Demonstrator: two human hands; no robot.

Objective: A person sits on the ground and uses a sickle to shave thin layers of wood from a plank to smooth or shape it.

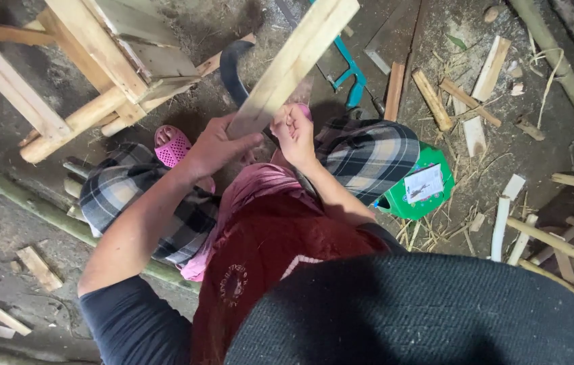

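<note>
While the left hand clasps the wooden slat, the right hand's grip pinches its near end.

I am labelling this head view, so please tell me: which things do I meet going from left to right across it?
Pale wooden frame → pink perforated sandal → left hand → right hand → teal hacksaw → green carton → white curved strip.

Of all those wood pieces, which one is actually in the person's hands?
The long pale wooden slat, raised and gripped by both hands; the others lie on the ground.
</note>
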